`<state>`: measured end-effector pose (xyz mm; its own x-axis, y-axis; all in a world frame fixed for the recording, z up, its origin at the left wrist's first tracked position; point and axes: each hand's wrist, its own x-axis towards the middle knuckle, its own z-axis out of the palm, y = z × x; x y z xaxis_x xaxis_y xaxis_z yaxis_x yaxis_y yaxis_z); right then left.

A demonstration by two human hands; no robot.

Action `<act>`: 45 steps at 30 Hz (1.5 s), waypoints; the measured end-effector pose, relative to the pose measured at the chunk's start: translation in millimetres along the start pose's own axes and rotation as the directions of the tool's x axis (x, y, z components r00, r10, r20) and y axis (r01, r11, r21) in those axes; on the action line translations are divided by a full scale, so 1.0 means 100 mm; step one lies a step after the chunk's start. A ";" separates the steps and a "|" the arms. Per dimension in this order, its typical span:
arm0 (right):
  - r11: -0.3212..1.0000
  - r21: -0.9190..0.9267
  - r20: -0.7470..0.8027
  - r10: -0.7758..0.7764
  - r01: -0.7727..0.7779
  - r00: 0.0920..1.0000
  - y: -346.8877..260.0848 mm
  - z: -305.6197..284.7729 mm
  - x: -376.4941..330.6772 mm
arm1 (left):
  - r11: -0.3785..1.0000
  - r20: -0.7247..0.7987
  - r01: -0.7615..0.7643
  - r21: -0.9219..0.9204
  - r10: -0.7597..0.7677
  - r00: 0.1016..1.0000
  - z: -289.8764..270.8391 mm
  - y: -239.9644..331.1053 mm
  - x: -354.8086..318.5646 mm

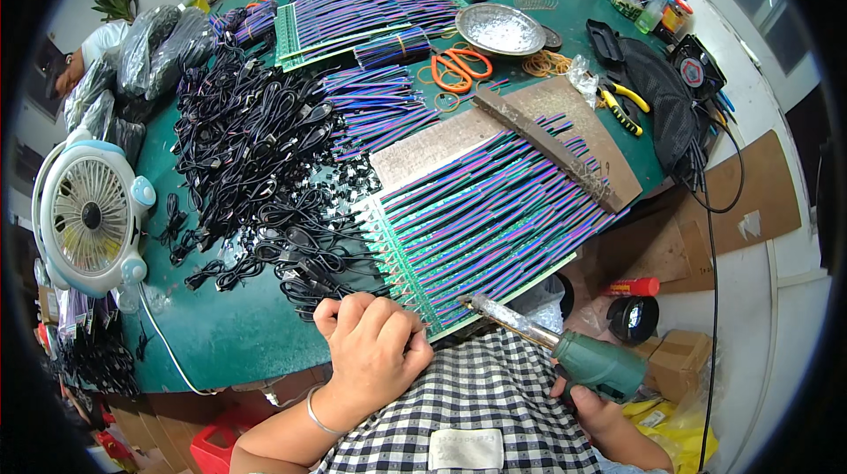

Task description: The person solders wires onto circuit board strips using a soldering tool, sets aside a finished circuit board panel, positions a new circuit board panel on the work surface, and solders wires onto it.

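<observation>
Far left: white desk fan [88, 216] at the edge of the green table [229, 333], facing up. Beside it, a big tangled heap of black cables [251, 156] spreads over the table middle, loose plugs trailing toward the near edge.

Left hand [375, 342]: clenched, knuckles up, resting at the near table edge, touching the corner of the green circuit strip panel [415, 293]. Fingertips are curled under, so whether they pinch a cable end I cannot tell. Silver bangle on that wrist.

Centre: the panel carries a long row of purple-blue ribbon wires [494, 209], laid parallel, ends lined on the pads along the near-left edge. A rusty metal bar [547, 152] lies across the far wire ends on a cardboard sheet [441, 152], weighing them down. Behind: orange scissors [459, 66], a metal dish [503, 28], and rubber bands.

Right hand [591, 399]: grasping the green-handled soldering iron [565, 346], tip [468, 302] just beside the panel's near edge.

Judgement: soldering along the pad row. To do it well, keep the left hand steadying the panel, touch the tip to one pad at a time, hold the tip low and short, keep knuckles apart from the hot barrel, and don't disturb the bar.

Far right: yellow pliers [622, 108], black bag [657, 90], red marker [631, 287].
</observation>
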<state>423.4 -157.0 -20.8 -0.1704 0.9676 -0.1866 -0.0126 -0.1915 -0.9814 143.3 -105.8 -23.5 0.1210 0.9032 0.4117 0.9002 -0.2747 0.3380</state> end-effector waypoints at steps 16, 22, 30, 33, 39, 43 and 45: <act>0.988 -0.153 0.154 -0.010 0.033 0.988 0.12 -0.19 -0.02 | 0.961 0.077 -0.272 -0.044 0.274 0.959 -0.10 -0.17 -0.04; 0.994 -0.098 0.149 0.061 -0.046 0.987 0.10 -0.19 -0.11 | 0.913 0.137 -0.403 -0.059 0.407 0.903 -0.18 -0.22 0.04; 0.954 -0.252 0.103 0.194 -0.163 0.976 0.30 -0.27 -0.22 | 0.874 0.259 -0.477 -0.090 0.483 0.836 -0.24 -0.27 0.13; 0.936 -0.340 0.164 0.156 -0.092 0.974 0.34 -0.32 -0.21 | 0.872 0.256 -0.482 -0.085 0.487 0.835 -0.25 -0.26 0.13; 0.942 -0.335 0.196 0.085 -0.015 0.977 0.31 -0.30 -0.18 | 0.856 0.247 -0.513 -0.067 0.512 0.823 -0.25 -0.27 0.15; 0.938 -0.348 0.248 0.087 0.005 0.965 0.31 -0.31 -0.15 | 0.852 0.238 -0.519 -0.064 0.519 0.821 -0.25 -0.26 0.16; 0.960 -0.262 0.250 -0.036 0.103 0.967 0.27 -0.28 -0.10 | 0.858 0.242 -0.510 -0.063 0.508 0.826 -0.25 -0.26 0.15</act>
<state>452.5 -167.5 -46.1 -0.4111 0.9016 -0.1343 0.2286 -0.0407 -0.9727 111.2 -93.4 -4.5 0.6588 0.6866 0.3074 0.6846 -0.7166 0.1334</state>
